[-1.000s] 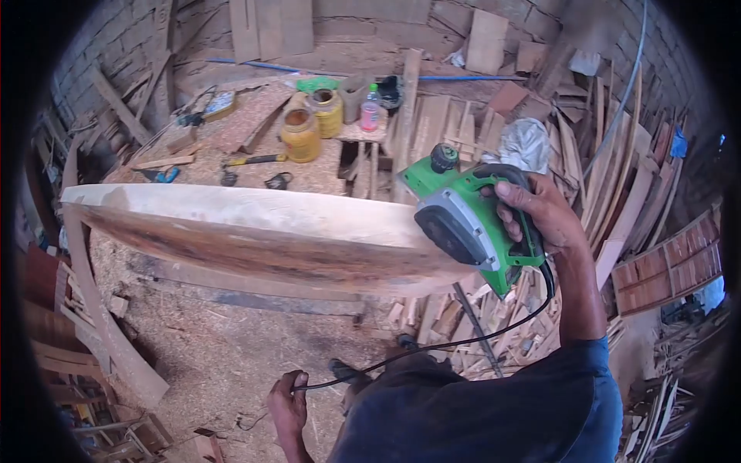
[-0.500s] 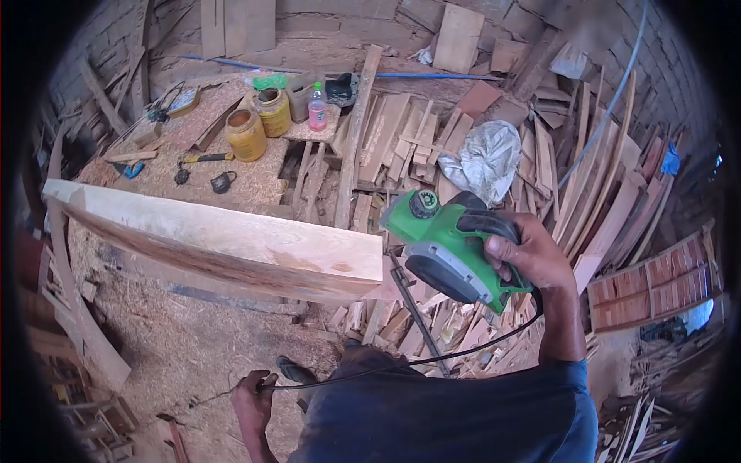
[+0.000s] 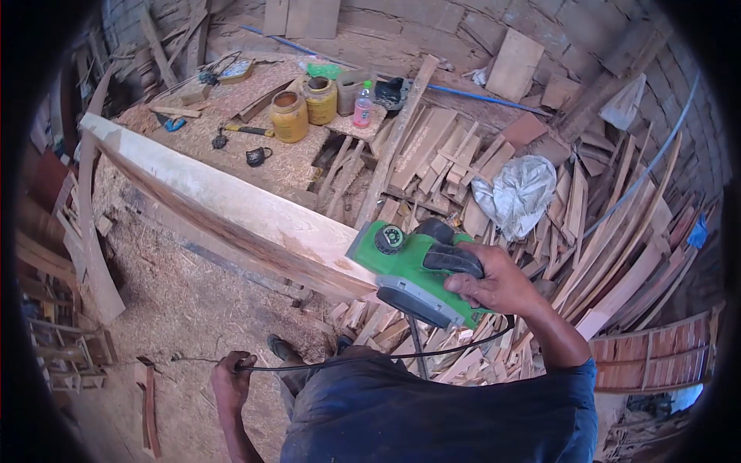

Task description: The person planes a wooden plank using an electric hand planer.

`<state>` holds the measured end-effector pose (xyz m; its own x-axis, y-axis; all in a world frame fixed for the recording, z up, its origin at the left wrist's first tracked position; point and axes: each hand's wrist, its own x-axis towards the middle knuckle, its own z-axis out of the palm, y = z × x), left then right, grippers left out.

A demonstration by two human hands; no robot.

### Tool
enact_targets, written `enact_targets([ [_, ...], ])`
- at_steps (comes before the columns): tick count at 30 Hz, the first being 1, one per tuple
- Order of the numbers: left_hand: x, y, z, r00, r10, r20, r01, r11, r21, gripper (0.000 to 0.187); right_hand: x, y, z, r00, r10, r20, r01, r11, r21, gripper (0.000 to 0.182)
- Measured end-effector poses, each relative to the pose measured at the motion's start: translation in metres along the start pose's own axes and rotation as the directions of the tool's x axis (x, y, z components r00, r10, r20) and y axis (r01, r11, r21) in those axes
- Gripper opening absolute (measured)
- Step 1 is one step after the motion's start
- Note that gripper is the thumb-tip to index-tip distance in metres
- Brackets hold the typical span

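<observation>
My right hand (image 3: 490, 279) is wrapped round the rear handle of a green electric hand planer (image 3: 413, 270). The planer's front overlaps the near right end of a long, thick wooden beam (image 3: 231, 197), whose pale top face runs away to the upper left. Low on the left, my left hand (image 3: 233, 378) is closed on the planer's black power cord (image 3: 347, 360). From there the cord stretches across in front of my body to the back of the planer.
Yellow jars (image 3: 289, 117), a pink bottle (image 3: 363, 106) and a black cup (image 3: 258, 157) stand on a shavings-strewn bench. Wood offcuts (image 3: 432, 150) and a crumpled white sack (image 3: 515, 197) lie to the right. Shavings (image 3: 177, 309) cover the floor; a curved plank (image 3: 96, 255) stands left.
My right hand has brought the planer down and slightly left, onto the beam's end. My left hand, still on the cord, sits slightly further left. The whole view has tilted.
</observation>
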<state>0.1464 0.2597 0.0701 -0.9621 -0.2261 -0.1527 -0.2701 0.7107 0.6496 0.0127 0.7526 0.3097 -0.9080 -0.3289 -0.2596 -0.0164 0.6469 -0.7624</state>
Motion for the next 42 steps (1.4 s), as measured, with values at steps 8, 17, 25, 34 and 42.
enact_targets([
  [8,-0.017,-0.021,0.001,0.991,-0.131,-0.038,0.128,0.990,-0.063,0.028,0.034,-0.014,0.008,0.999,0.016,0.052,-0.021,0.995,0.099,0.057],
  [17,-0.025,-0.056,-0.011,0.975,-0.202,-0.092,0.181,0.963,-0.198,0.036,0.100,-0.052,0.036,0.998,-0.013,0.058,0.006,0.991,0.131,0.055],
  [25,0.010,-0.093,-0.043,0.939,-0.338,-0.065,0.280,0.861,-0.424,0.052,0.188,-0.122,0.079,0.995,-0.067,0.076,0.057,0.990,0.125,0.054],
  [34,0.068,-0.175,-0.078,0.899,-0.330,-0.288,0.108,0.804,-0.584,0.079,0.313,-0.204,0.137,0.990,-0.116,0.076,0.107,0.988,0.114,0.050],
  [42,0.118,-0.227,-0.123,0.910,-0.298,-0.288,0.049,0.767,-0.640,0.081,0.408,-0.274,0.182,0.988,-0.140,0.071,0.131,0.983,0.126,0.052],
])
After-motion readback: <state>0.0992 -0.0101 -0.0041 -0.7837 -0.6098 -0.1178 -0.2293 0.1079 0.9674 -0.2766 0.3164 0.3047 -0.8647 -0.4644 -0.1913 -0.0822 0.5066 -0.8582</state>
